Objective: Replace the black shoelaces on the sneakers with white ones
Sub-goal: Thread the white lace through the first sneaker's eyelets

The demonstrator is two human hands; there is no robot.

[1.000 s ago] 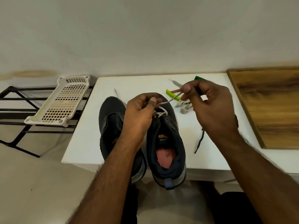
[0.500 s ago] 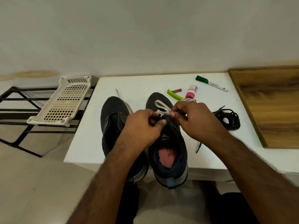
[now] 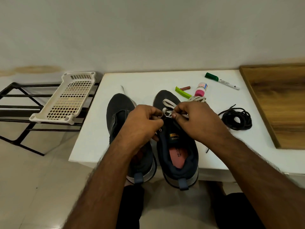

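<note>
The white shoelace (image 3: 168, 104) is being threaded into the right-hand sneaker (image 3: 177, 141), which is standing on the white desk (image 3: 145, 80) with its toe pointing away from the person and its heel overhanging the near edge. The lace's tip is being pinched between thumb and forefinger of the right hand (image 3: 196, 119), with the other fingers curled in; the tip is lying almost crosswise to the shoe's long axis, pointing left toward the left hand (image 3: 142, 123). The edge of the eyelet row is being gripped by the left hand, fingers curled, just beside that tip, so the next eyelet is likely being held open for it. Only the rows nearest the toe are being crossed by white lace so far; the rest of it is trailing in a loose bundle past the toe, near the pink-capped bottle (image 3: 200, 89). The left-hand sneaker (image 3: 120, 111) is lying unlaced alongside, and the removed black shoelaces (image 3: 236, 119) are lying coiled to the right, well apart
</note>
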